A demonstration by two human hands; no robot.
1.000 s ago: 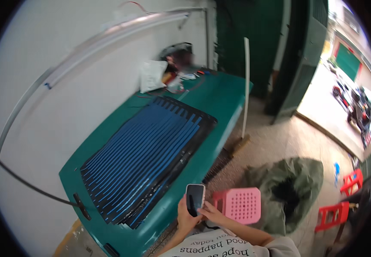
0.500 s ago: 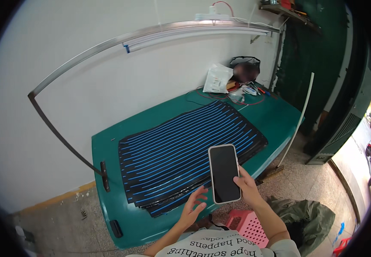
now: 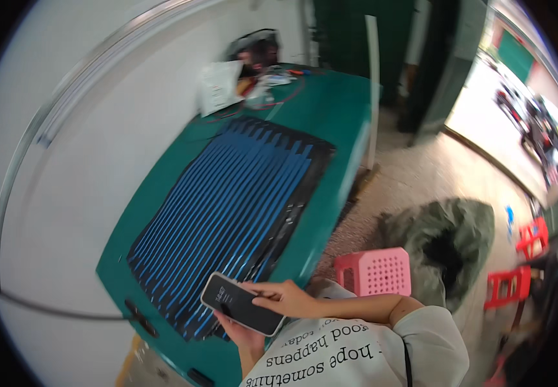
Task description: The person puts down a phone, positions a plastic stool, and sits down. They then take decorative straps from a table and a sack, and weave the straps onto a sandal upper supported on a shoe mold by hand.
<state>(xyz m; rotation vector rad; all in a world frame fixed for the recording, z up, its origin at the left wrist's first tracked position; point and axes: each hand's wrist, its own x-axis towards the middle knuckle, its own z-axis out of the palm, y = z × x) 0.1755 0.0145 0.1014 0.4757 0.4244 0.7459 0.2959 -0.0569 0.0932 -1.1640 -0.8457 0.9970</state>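
A smartphone (image 3: 235, 303) in a pale case lies tilted in front of me, its dark screen lit with small figures. Underneath, my left hand (image 3: 243, 335) is closed round its lower edge. My right hand (image 3: 288, 300) reaches across from the right, its thumb over the screen and its fingers at the far edge, closed on the phone. Just beyond lie black sheets with blue stripes (image 3: 208, 213), on a green table (image 3: 337, 109).
A pink stool (image 3: 382, 271) and a dark green sack (image 3: 401, 229), open at the top, are on the floor to the right. Red stools (image 3: 508, 287) stand farther right. A white package (image 3: 219, 90) sits at the table's far end. An upright pale pole (image 3: 372, 90) rises beside the table.
The view has swung right. The phone has come lower and tilted, its screen now lit. My left hand, formerly open beside it, now holds it from below; my right hand has moved across it.
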